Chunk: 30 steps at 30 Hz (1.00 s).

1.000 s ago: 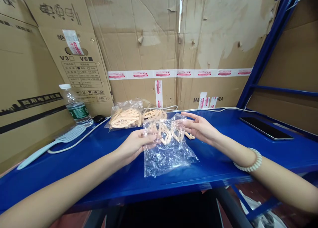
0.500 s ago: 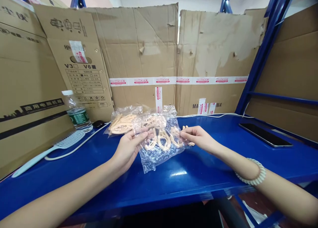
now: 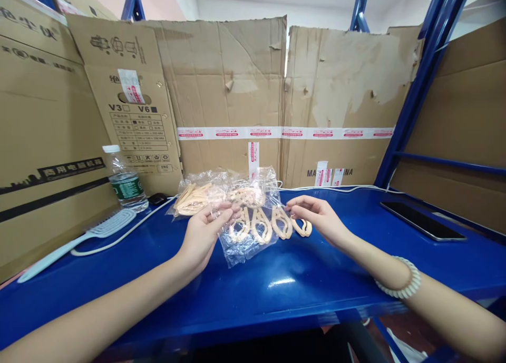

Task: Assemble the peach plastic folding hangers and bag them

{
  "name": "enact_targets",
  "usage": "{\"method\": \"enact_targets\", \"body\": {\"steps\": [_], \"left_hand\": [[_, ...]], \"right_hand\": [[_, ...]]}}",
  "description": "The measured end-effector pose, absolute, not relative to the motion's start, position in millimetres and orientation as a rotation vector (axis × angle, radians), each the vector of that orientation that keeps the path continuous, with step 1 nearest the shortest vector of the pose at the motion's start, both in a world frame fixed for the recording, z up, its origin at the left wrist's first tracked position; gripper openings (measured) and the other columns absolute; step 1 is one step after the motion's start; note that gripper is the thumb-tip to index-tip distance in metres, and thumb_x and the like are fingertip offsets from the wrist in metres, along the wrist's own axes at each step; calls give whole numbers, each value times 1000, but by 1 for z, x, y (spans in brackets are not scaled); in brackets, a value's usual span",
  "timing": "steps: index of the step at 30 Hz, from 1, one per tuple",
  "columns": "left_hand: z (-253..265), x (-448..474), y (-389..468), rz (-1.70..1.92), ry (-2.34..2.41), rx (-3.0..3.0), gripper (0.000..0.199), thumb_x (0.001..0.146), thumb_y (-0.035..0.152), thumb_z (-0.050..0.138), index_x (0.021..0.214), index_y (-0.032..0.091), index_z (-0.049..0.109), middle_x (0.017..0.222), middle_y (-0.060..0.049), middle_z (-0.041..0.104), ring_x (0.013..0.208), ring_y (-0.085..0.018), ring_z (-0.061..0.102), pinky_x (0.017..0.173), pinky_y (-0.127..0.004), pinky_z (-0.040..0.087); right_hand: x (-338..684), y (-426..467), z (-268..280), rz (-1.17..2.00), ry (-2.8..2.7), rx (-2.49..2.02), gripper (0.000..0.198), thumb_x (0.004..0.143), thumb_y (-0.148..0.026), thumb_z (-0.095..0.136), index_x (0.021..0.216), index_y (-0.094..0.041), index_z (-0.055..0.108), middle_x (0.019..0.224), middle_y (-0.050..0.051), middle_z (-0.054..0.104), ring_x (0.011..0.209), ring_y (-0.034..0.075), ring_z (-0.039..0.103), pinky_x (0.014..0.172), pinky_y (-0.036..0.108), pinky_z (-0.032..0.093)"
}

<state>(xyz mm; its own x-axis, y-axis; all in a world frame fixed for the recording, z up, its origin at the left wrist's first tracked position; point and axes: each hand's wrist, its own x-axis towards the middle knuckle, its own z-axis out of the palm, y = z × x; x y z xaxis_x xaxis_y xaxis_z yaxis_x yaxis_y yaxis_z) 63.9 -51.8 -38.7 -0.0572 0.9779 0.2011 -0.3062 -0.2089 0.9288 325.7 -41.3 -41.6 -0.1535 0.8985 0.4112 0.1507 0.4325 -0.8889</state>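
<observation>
My left hand [image 3: 205,228] is closed, thumb against fingers, on a clear plastic bag [image 3: 239,253]. Two large beige clothes pegs [image 3: 261,228] show through or under its film; I cannot tell which. To the right of the bag lie another beige peg [image 3: 282,225] and a rightmost peg [image 3: 303,227], their rounded ends towards me. Just over the rightmost one is my right hand [image 3: 318,218], its thumb and index finger a little apart; its fingertips hide the peg's upper end. Behind the bag, more beige pieces [image 3: 247,196] lie under crinkled film.
A second clear bag of beige pegs [image 3: 195,198] lies at the back. On the left are a water bottle [image 3: 125,184], a pale blue hairbrush [image 3: 87,236] and a white cable [image 3: 130,236]. A phone [image 3: 422,221] lies right on the blue table [image 3: 276,305]. Cardboard [image 3: 221,99] walls the back.
My right fingers have come off the bag's right edge, which now sits further left. The pegs on the right are now uncovered, and my left hand keeps its hold.
</observation>
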Motion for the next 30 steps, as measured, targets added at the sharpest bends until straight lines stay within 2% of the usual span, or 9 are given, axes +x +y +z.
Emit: {"method": "enact_targets", "body": {"steps": [2, 7, 12, 14, 18, 23, 26, 28, 30], "left_hand": [[-38, 65, -55, 1500, 870, 1192, 31, 67, 24, 84, 92, 13, 67, 94, -11, 76, 94, -23, 72, 90, -32, 56], [-37, 67, -61, 1469, 882, 1274, 33, 67, 29, 84, 93, 15, 68, 94, -10, 77, 95, -23, 71, 87, -32, 57], [-38, 66, -58, 1498, 852, 1218, 31, 66, 28, 84, 90, 14, 69, 96, -10, 76, 97, -23, 71, 92, -33, 55], [-38, 66, -58, 1507, 852, 1200, 32, 65, 28, 84, 89, 14, 68, 95, -10, 76, 95, -22, 71, 92, -33, 55], [-36, 68, -60, 1494, 848, 1207, 31, 66, 27, 84, 90, 14, 69, 94, -10, 76, 93, -21, 72, 90, -32, 55], [-36, 68, -59, 1499, 825, 1159, 36, 62, 27, 86, 90, 13, 68, 94, -9, 76, 95, -22, 71, 87, -29, 56], [-38, 65, -57, 1515, 832, 1203, 36, 64, 28, 85, 90, 13, 67, 95, -10, 76, 95, -22, 71, 87, -30, 56], [-38, 64, -56, 1552, 834, 1311, 31, 68, 29, 83, 90, 15, 66, 95, -10, 76, 95, -23, 72, 86, -31, 56], [-38, 62, -57, 1592, 837, 1464, 23, 73, 28, 80, 89, 17, 67, 94, -9, 77, 94, -23, 72, 86, -31, 56]], "right_hand": [[324, -41, -42, 920, -1579, -943, 33, 71, -43, 76, 92, -19, 70, 92, 6, 72, 85, 19, 65, 79, 32, 50], [321, -41, -44, 1017, -1593, -977, 33, 67, -46, 79, 75, -18, 65, 70, 2, 64, 64, 15, 58, 60, 29, 47], [321, -43, -42, 1114, -1558, -887, 35, 70, -47, 78, 81, -18, 61, 78, 1, 64, 70, 13, 58, 69, 28, 49], [322, -43, -43, 1122, -1618, -956, 38, 70, -49, 78, 85, -18, 63, 77, 2, 64, 67, 13, 57, 63, 27, 47], [322, -39, -48, 1063, -1640, -997, 42, 71, -56, 74, 75, -17, 59, 66, 0, 58, 58, 12, 51, 55, 27, 41], [320, -37, -50, 1111, -1498, -859, 44, 71, -59, 74, 75, -20, 54, 70, -1, 57, 66, 13, 53, 66, 28, 46], [318, -39, -49, 1132, -1422, -759, 40, 73, -54, 74, 76, -22, 51, 76, -1, 59, 72, 14, 57, 73, 30, 49], [319, -41, -47, 1145, -1403, -703, 34, 74, -49, 75, 84, -22, 55, 86, 1, 63, 81, 16, 60, 80, 32, 50], [321, -41, -45, 1161, -1431, -692, 38, 72, -43, 79, 99, -24, 60, 99, 3, 65, 91, 17, 62, 86, 34, 49]]}}
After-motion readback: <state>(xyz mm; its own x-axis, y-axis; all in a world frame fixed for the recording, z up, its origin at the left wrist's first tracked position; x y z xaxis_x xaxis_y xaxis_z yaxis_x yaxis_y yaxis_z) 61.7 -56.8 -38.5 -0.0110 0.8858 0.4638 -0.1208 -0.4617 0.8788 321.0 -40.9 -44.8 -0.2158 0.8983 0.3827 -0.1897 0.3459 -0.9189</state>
